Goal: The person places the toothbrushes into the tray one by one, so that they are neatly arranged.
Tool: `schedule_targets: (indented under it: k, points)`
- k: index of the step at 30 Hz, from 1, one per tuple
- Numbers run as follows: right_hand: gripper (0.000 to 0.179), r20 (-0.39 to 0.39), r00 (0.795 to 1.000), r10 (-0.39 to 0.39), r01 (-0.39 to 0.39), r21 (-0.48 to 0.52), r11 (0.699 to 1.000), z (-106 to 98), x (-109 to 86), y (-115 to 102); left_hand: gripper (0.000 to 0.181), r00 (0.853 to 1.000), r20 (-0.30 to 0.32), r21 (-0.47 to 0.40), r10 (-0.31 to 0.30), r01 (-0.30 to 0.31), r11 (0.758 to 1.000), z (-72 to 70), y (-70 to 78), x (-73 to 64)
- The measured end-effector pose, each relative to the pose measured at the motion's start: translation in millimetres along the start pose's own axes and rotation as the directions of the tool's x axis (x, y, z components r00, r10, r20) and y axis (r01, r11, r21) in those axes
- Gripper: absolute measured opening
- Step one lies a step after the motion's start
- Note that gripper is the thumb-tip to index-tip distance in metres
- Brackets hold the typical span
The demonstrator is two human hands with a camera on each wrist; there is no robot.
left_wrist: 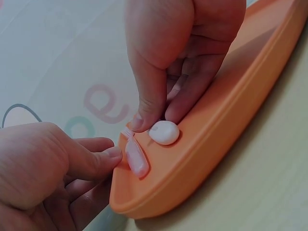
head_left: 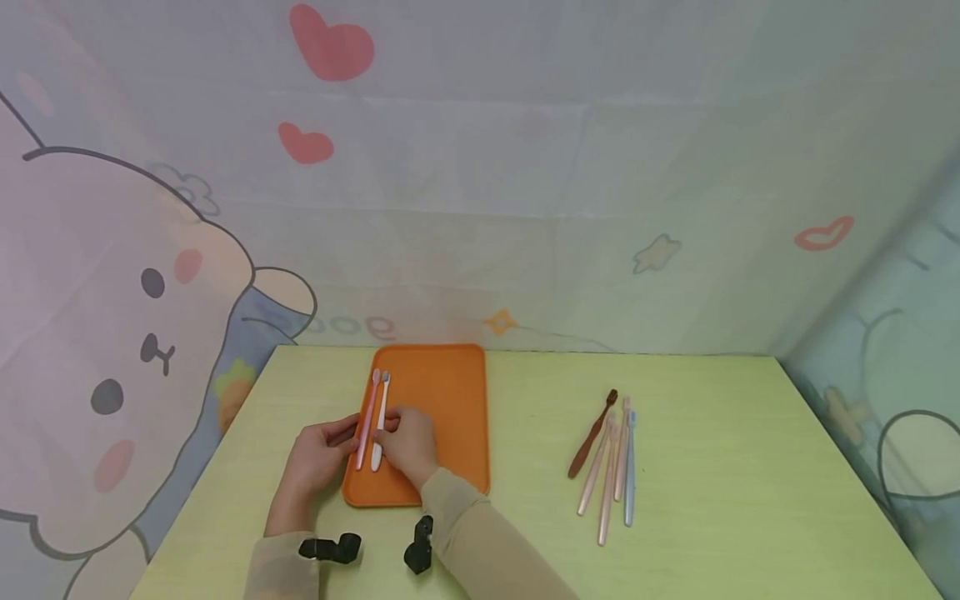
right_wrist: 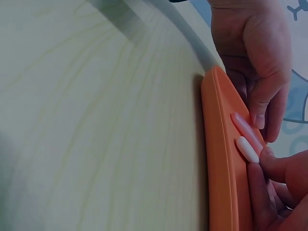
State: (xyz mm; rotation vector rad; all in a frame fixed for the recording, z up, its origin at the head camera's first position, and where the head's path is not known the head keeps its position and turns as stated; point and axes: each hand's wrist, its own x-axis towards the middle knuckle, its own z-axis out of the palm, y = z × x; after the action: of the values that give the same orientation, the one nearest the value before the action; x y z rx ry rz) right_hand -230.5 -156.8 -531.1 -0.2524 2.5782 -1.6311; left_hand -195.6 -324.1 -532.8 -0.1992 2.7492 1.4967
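Observation:
An orange tray (head_left: 452,383) lies on the table, with a pink toothbrush (head_left: 365,432) and a white toothbrush (head_left: 377,457) side by side along its left side, heads toward the far end. My right hand (head_left: 411,443) pinches the white toothbrush by its handle between thumb and fingers. At the tray's left rim, my left hand (head_left: 317,457) grips the edge beside the pink toothbrush. In the left wrist view the left thumb (left_wrist: 111,153) lies at the rim, close to the pink handle (left_wrist: 136,161); the white handle's rounded end (left_wrist: 164,133) shows below the right fingertips.
Right of the tray, several toothbrushes lie in a loose bunch: a brown one (head_left: 590,442), a blue one (head_left: 630,483) and pink ones (head_left: 607,504). A printed cloth (head_left: 525,167) hangs behind the table's far edge. Black wrist cameras (head_left: 330,548) sit at both sleeves.

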Motion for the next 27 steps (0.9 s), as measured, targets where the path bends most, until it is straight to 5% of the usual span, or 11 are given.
schedule_targets:
  k: [27]
  points:
    - [0.033, 0.028, 0.999, -0.018, 0.021, -0.098, 0.995, 0.2, 10.6, 8.4, 0.045, 1.000, -0.005, -0.023, -0.011, 0.011, 1.000, 0.6, -3.6, 2.1]
